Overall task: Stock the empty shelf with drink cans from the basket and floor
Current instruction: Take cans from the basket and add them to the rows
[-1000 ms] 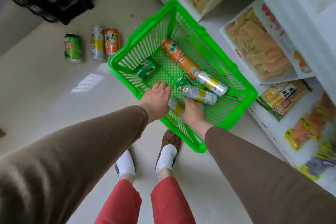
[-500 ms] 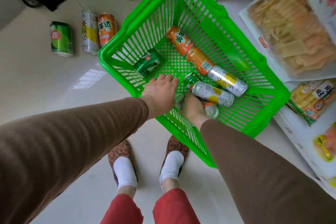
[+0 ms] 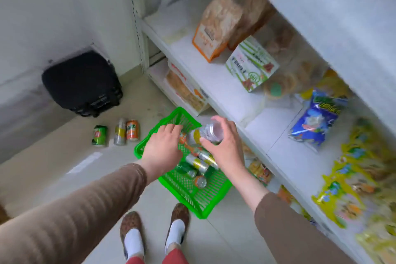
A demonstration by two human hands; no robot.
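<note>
A green basket [image 3: 192,197] stands on the floor with several drink cans [image 3: 198,164] lying in it. My right hand [image 3: 225,148] is shut on a silver and yellow can [image 3: 204,134], held above the basket with its base toward me. My left hand [image 3: 164,149] hovers over the basket's left side, fingers apart and holding nothing. To the left, a green can [image 3: 99,135], a silver can [image 3: 120,132] and an orange can [image 3: 132,130] stand on the floor. The white shelf [image 3: 216,75] rises at the right.
Snack bags [image 3: 214,25] and a green-striped box [image 3: 250,64] sit on the shelf, with a blue bag [image 3: 317,118] and yellow packs [image 3: 351,188] further right. A black suitcase [image 3: 81,83] leans by the wall at the back left. My feet [image 3: 154,231] stand just before the basket.
My right hand has lifted a silver and yellow can out of the basket. My view has tilted up from the basket toward the shelf. My left hand has risen a little.
</note>
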